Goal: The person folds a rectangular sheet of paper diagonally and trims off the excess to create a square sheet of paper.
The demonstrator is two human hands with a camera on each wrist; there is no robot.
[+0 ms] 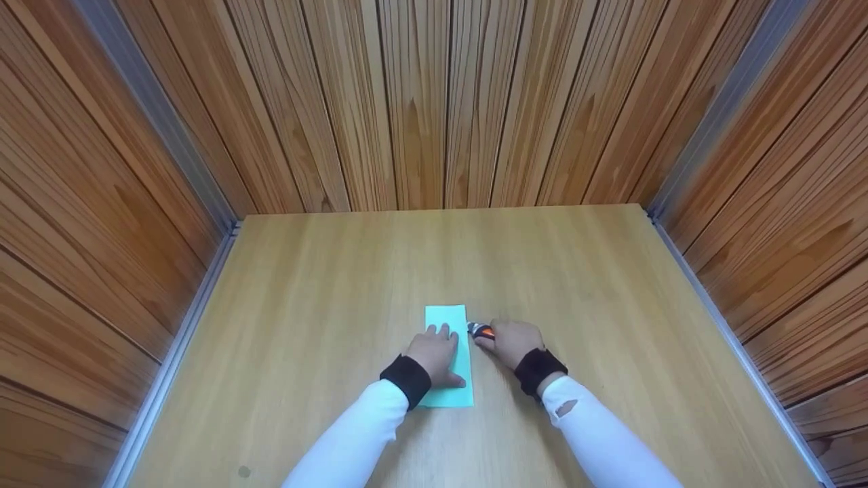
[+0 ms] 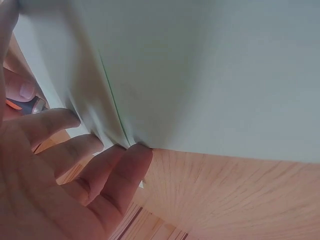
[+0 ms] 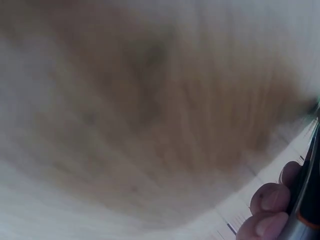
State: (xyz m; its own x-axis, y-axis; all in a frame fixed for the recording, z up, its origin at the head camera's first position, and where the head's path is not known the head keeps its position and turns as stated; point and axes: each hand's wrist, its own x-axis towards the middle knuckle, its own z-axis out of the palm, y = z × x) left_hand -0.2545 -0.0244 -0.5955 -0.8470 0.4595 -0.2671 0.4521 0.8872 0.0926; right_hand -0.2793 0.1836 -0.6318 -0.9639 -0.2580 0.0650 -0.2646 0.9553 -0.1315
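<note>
A turquoise sheet of paper point(image 1: 462, 359), long and narrow, lies on the wooden table. On top of it rests my left hand point(image 1: 435, 356), fingers spread and thumb out to the right. The left wrist view shows the paper pale, with a thin green line running down it beside the fingertips point(image 2: 137, 152). My right hand point(image 1: 517, 343) grips a utility knife point(image 1: 483, 331) with a black and orange handle, its tip at the paper's right edge. Curled fingers show beside the dark handle point(image 3: 303, 200) in the right wrist view; the blade is blurred there.
The wooden tabletop point(image 1: 325, 305) spreads around the paper on all sides. Plank walls point(image 1: 413, 102) rise at the back and both sides, with grey metal rails point(image 1: 180, 346) along the table's side edges. A small round mark point(image 1: 244, 472) shows at the front left.
</note>
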